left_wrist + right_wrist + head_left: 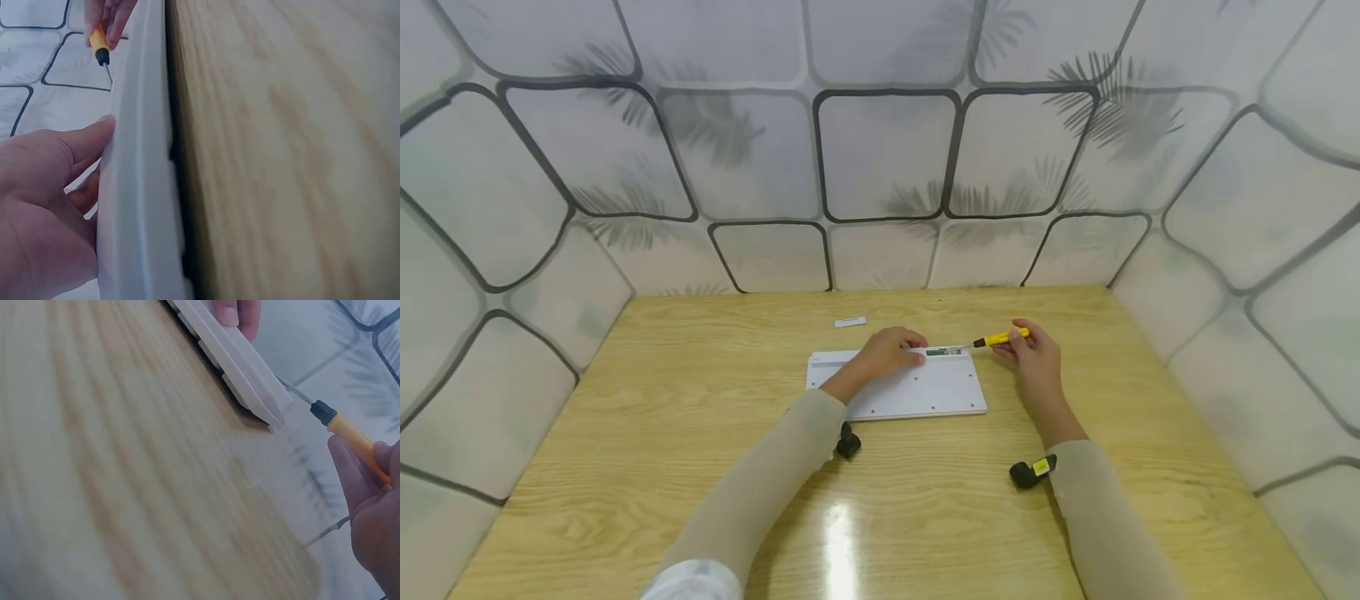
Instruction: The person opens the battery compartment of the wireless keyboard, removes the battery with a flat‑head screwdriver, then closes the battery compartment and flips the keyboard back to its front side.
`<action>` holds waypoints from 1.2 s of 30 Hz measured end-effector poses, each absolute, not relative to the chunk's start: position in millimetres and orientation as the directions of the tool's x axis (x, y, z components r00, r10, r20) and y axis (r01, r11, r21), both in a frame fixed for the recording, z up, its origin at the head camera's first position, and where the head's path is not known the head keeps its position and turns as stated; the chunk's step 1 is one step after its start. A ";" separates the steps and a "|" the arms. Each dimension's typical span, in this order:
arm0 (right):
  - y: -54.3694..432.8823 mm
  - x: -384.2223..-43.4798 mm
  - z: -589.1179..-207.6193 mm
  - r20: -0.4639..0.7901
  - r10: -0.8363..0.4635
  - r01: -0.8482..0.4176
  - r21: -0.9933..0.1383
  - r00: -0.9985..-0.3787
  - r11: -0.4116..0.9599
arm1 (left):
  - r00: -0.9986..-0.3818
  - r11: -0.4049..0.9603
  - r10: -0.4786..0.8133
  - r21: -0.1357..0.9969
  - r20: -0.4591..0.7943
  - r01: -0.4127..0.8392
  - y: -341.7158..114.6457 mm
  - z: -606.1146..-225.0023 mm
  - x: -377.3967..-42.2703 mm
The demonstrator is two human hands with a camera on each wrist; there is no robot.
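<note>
A white keyboard (898, 392) lies face down, small screws dotting its back. Near its far right edge an uncovered battery compartment (945, 352) shows green and metal parts. My left hand (887, 352) grips the keyboard's far edge beside that compartment; in the left wrist view its thumb (94, 136) lies along the edge. My right hand (1037, 360) holds a yellow screwdriver (1006, 337) with a black collar between thumb and fingers. The screwdriver points left, its thin metal shaft reaching the compartment's right end. In the right wrist view the shaft (294, 389) passes behind the keyboard's raised edge.
A small white strip (850, 322), resembling a battery cover, lies on the wooden table (715, 358) beyond the keyboard. Patterned fabric walls (887, 158) enclose the table at the back and sides. Black wrist cameras (1032, 472) sit by both sleeves.
</note>
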State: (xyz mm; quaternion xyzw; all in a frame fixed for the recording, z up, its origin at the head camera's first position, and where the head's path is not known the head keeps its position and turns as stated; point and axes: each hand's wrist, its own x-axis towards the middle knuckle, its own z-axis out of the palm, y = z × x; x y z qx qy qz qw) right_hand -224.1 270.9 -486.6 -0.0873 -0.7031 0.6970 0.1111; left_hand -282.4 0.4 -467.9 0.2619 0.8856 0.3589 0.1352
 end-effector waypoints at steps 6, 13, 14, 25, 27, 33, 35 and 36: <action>271.2 -223.9 -488.6 0.027 0.278 -0.039 -0.998 -0.960 -0.039 | -0.818 0.597 0.573 0.706 -0.042 0.381 -0.3 -469.2 -283.3; 270.8 -223.3 -488.5 -0.015 0.280 -0.016 -0.994 -0.960 -0.106 | -0.818 0.595 0.573 0.710 -0.048 0.375 -0.1 -469.8 -283.8; 270.9 -223.7 -488.9 -0.025 0.281 -0.010 -0.992 -0.959 -0.123 | -0.818 0.596 0.573 0.711 -0.050 0.374 0.0 -469.8 -284.0; 270.5 -225.8 -490.8 -0.099 0.290 0.037 -0.977 -0.952 -0.211 | -0.817 0.598 0.576 0.704 -0.043 0.384 -1.0 -468.8 -285.0; 270.5 -226.0 -491.3 -0.100 0.291 0.038 -0.976 -0.952 -0.213 | -0.817 0.597 0.576 0.703 -0.039 0.387 -0.9 -468.8 -284.8; 270.7 -224.9 -491.8 -0.090 0.288 0.028 -0.977 -0.953 -0.211 | -0.820 0.601 0.571 0.704 -0.045 0.380 -0.4 -469.3 -284.3; 270.7 -224.6 -491.6 -0.089 0.288 0.027 -0.977 -0.954 -0.211 | -0.822 0.604 0.567 0.703 -0.048 0.376 -0.3 -469.6 -284.5; 270.5 -224.4 -491.1 -0.090 0.289 0.028 -0.976 -0.953 -0.214 | -0.823 0.606 0.565 0.703 -0.049 0.373 -0.1 -469.6 -284.6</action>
